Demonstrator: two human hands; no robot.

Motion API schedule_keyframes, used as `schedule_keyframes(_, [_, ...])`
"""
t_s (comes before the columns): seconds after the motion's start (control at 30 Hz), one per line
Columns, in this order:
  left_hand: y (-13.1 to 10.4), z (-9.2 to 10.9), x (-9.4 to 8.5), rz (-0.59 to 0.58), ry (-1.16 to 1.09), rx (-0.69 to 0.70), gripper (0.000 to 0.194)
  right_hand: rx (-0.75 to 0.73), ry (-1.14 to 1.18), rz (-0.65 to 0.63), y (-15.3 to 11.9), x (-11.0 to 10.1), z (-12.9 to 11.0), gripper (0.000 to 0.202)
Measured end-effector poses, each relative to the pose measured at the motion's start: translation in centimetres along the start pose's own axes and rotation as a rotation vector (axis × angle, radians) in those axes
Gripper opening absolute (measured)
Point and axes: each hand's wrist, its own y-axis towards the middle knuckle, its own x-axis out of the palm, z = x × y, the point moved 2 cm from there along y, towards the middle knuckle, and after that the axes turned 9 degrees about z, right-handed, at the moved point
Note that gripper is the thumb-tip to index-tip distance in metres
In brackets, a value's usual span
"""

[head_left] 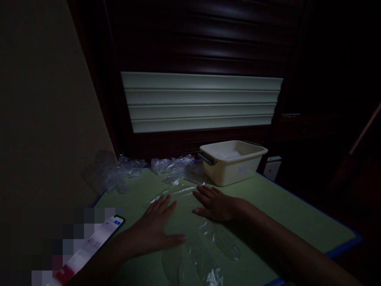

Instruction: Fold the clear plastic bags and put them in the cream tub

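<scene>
A thin, see-through plastic glove (205, 258) lies spread on the green tabletop, its finger-like lobes pointing towards me. My left hand (153, 228) rests flat over its left side, fingers apart and thumb stretched to the right. Across from it, my right hand (216, 203) lies palm down on the upper right part of the plastic, fingers extended. Neither hand grips anything. The film's far edge shows as a shiny strip just beyond the fingertips. Dim light and the clear material make its full outline hard to see.
Crumpled clear plastic (175, 165) lies along the back edge, with more heaped (114, 176) at the back left. A cream tub (232, 171) with dark handles holds whitish contents. A lit phone (97, 240) is at the left. The green table (297, 222) has blue edging.
</scene>
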Motion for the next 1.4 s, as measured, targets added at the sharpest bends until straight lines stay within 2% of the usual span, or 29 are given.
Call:
schedule_keyframes(0.17, [-0.3,-0.3,-0.5,-0.058,-0.046,0.028,0.103,0.037,-0.012,-0.021,-0.1,-0.3,1.7,0.087])
schedule_keyframes(0.37, [-0.5,-0.3,-0.9,-0.105,-0.050,0.056,0.109,0.000,0.025,0.059,0.2,-0.1,3.0,0.067])
schedule_keyframes(0.5, [-0.6,-0.1,-1.1,-0.101,-0.059,0.054,0.108,-0.040,0.061,0.188,0.1,-1.0,1.7,0.052])
schedule_keyframes(0.63, [-0.6,0.1,-0.9,-0.128,-0.013,0.027,0.108,-0.164,0.153,0.264,-0.8,-2.7,-1.7,0.039])
schedule_keyframes(0.7, [-0.5,0.2,-0.9,-0.138,0.011,0.016,0.108,-0.252,0.244,0.234,-1.5,-3.2,-3.4,0.025])
schedule_keyframes(0.77, [-0.4,0.3,-1.0,-0.151,0.028,0.022,0.109,-0.354,0.385,0.152,-2.0,-3.2,-4.7,0.018])
schedule_keyframes(0.87, [-0.4,0.3,-1.1,-0.172,0.047,0.043,0.111,-0.465,0.441,0.027,-2.5,-2.2,-6.0,0.021])
schedule_keyframes(0.93, [-0.4,0.3,-1.1,-0.177,0.053,0.055,0.112,-0.517,0.420,-0.013,-2.6,-1.4,-6.4,0.024])
schedule_keyframes(1.07, [-0.4,0.2,-0.9,-0.183,0.071,0.064,0.113,-0.589,0.404,-0.029,-2.8,-0.8,-7.2,0.024])
schedule_keyframes(1.23, [-0.4,0.3,-1.0,-0.174,0.074,0.063,0.113,-0.603,0.362,-0.029,-3.1,-0.8,-7.9,0.019])
schedule_keyframes(1.4, [-0.4,-0.1,-0.7,-0.153,-0.014,0.045,0.109,-0.641,0.442,-0.039,-3.1,-0.7,-8.0,0.010])
